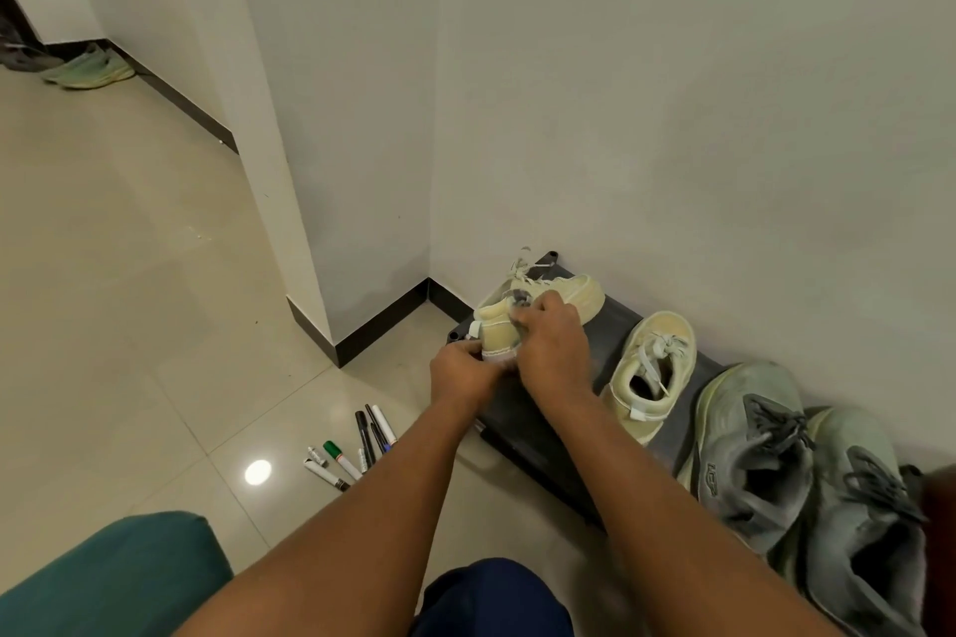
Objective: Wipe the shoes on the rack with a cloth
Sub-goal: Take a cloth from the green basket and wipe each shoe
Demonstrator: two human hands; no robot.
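Note:
A pale yellow sneaker (574,292) is held just above the left end of the dark low rack (610,326). My left hand (463,372) grips its heel from below. My right hand (551,336) holds a small grey cloth (519,299) pressed against the shoe's collar. Its matching yellow sneaker (654,372) stands on the rack to the right. Two grey-green sneakers (750,455) (869,528) sit further right on the rack.
Several marker pens (357,450) lie on the tiled floor left of the rack. A teal cushion (108,579) is at the bottom left. White walls close in behind the rack, with a corner pillar on the left. Green shoes (90,70) lie far back left.

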